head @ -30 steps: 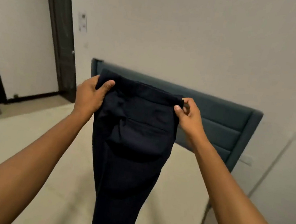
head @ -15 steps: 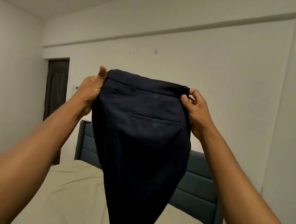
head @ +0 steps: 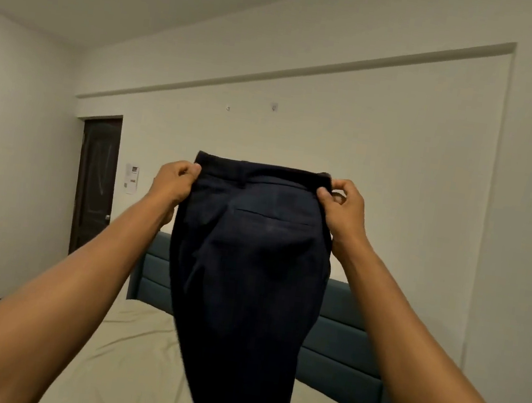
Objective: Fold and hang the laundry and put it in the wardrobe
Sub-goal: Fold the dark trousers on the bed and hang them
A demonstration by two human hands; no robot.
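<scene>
1. Two hands hold one pair of dark trousers (head: 249,266) up in the air by the waistband. The left hand (head: 172,182) has its fingers curled round the waistband's left corner; the right hand (head: 345,208) pinches the right corner between thumb and bent fingers.
2. Gripping both corners pulls the waistband taut and level, so the cloth hangs by its own weight and the legs fall together. That looks like a way to straighten the trousers before folding or hanging them.
3. Between the hands runs the waistband, at their level; the rest of the trousers drops below them, with the back pocket just under the band and the legs running out of the bottom of the view.
4. Arms are stretched forward and up, which keeps the hanging cloth off the bed (head: 134,370) beneath it.
5. Behind the trousers stands a blue-green headboard (head: 340,346) against a pale wall (head: 395,184). A dark door (head: 96,179) is at the far left. No wardrobe or hanger shows, so folding and putting away are not yet done.
</scene>
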